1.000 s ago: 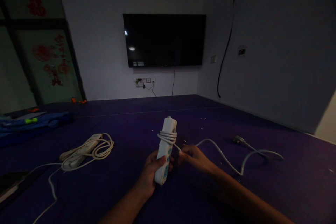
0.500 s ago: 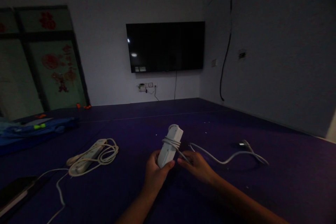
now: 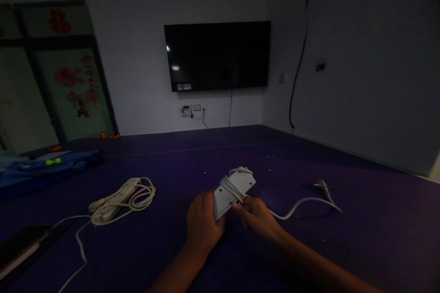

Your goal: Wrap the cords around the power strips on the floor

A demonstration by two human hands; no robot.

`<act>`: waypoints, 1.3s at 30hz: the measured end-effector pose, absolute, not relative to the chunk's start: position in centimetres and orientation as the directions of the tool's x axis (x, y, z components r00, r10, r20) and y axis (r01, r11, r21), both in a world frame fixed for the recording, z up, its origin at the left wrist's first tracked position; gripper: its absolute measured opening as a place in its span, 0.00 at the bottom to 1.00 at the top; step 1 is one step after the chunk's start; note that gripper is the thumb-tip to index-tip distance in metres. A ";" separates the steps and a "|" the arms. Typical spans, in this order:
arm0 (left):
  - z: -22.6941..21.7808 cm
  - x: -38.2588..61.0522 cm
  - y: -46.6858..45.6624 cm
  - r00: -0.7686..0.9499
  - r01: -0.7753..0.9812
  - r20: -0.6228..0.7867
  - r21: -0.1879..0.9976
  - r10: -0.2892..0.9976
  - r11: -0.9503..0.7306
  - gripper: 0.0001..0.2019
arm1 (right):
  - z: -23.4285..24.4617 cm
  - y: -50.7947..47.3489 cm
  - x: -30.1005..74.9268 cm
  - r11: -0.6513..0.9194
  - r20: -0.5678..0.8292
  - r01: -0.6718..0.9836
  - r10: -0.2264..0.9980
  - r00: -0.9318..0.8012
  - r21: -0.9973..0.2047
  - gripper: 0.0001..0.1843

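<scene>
Cord (image 3: 295, 203) loops on the power strip (image 3: 233, 188) may slip off, because the left hand (image 3: 202, 222) grips only its end and the right hand (image 3: 256, 213) fingers just pinch the cord.

**Hidden, cut off or unclear**

Power strip (image 3: 233, 189): near end covered by the left hand (image 3: 202, 224); sockets face away.
Cord (image 3: 302, 202): stretch under the right hand (image 3: 257, 216) hidden; plug (image 3: 322, 186) too dim to read.
Dark flat object (image 3: 20, 251): cut by left edge, unidentifiable.
Both forearms: cut by bottom edge.
</scene>
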State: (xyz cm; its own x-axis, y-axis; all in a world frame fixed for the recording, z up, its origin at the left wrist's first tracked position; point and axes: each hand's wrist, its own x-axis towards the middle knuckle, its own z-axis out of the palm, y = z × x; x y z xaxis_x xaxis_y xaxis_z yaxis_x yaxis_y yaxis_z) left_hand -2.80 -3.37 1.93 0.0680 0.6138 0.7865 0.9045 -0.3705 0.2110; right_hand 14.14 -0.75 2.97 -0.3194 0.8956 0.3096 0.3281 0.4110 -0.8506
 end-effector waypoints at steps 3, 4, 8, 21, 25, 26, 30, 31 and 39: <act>1.7 -2.9 -3.3 0.120 0.911 0.807 0.141 0.578 -0.387 0.21 | 3.0 -0.8 14.0 0.387 0.300 0.321 0.910 -0.287 -0.865 0.30; 1.7 -2.9 -3.3 0.131 0.911 0.809 0.129 0.572 -0.391 0.21 | 3.0 -0.9 14.0 0.385 0.304 0.317 0.912 -0.277 -0.867 0.31; 1.5 -3.1 -3.2 0.152 0.912 0.829 0.092 0.538 -0.399 0.21 | 3.1 -0.9 14.0 0.396 0.318 0.268 0.902 -0.290 -0.878 0.34; 1.8 -2.7 -3.4 0.079 0.927 0.812 0.153 0.578 -0.343 0.20 | 2.3 -0.3 13.9 0.358 0.282 0.296 0.920 -0.271 -0.885 0.34; 1.8 -2.6 -3.4 0.074 0.935 0.815 0.145 0.575 -0.325 0.20 | 2.3 -0.4 13.7 0.308 0.247 0.282 0.941 -0.232 -0.908 0.35; 1.8 -2.6 -3.4 0.074 0.936 0.815 0.142 0.575 -0.322 0.20 | 2.4 -0.5 13.6 0.290 0.234 0.267 0.946 -0.224 -0.919 0.35; 1.9 -2.5 -3.4 0.062 0.939 0.818 0.147 0.572 -0.312 0.20 | 2.5 -0.4 13.4 0.247 0.208 0.214 0.960 -0.189 -0.945 0.35; 2.0 -2.5 -3.4 0.058 0.939 0.818 0.150 0.573 -0.310 0.19 | 2.4 -0.3 13.4 0.246 0.210 0.209 0.961 -0.179 -0.947 0.35; 1.6 -2.5 -3.2 0.059 0.918 0.804 0.189 0.592 -0.348 0.30 | 1.7 0.2 13.1 0.284 0.281 0.320 0.958 -0.054 -0.904 0.35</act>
State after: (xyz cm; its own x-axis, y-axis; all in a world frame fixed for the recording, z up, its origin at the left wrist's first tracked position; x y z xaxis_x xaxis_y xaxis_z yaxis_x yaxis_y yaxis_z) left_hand -2.47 -3.16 1.63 0.0590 0.5920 0.8038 0.9182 -0.3482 0.1891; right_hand 13.12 0.19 1.68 -0.0541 0.9581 0.2813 0.3195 0.2835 -0.9042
